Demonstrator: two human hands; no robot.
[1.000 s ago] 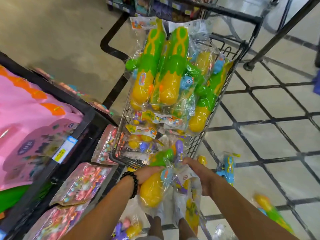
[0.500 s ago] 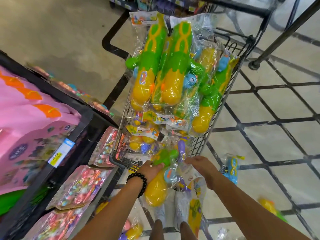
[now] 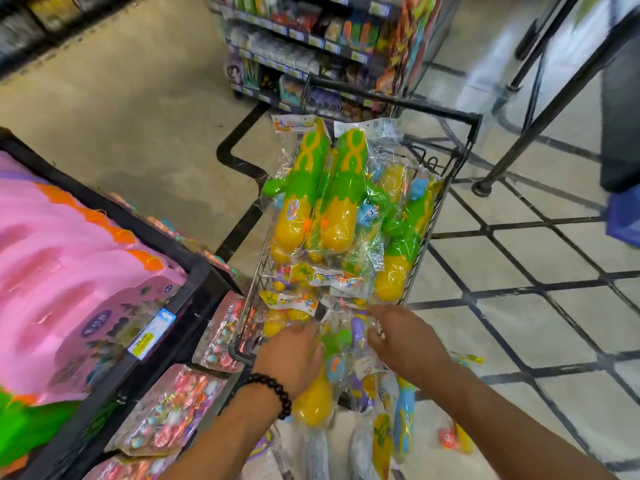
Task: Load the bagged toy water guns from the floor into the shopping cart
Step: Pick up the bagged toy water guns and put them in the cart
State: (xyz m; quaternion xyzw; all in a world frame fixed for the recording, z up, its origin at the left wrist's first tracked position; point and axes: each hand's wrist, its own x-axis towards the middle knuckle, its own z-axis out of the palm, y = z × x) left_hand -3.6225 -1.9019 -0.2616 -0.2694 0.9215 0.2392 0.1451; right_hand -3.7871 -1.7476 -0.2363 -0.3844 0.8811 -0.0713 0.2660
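bright, even light | edges blurred, bowed | plastic glare

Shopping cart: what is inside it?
The shopping cart holds bagged green-and-yellow water guns piled over more bags with printed header cards. The cart's bottom is covered.

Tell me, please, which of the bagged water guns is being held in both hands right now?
The bagged water gun at the cart's near end: left hand and right hand grip its bag. The others lie untouched.
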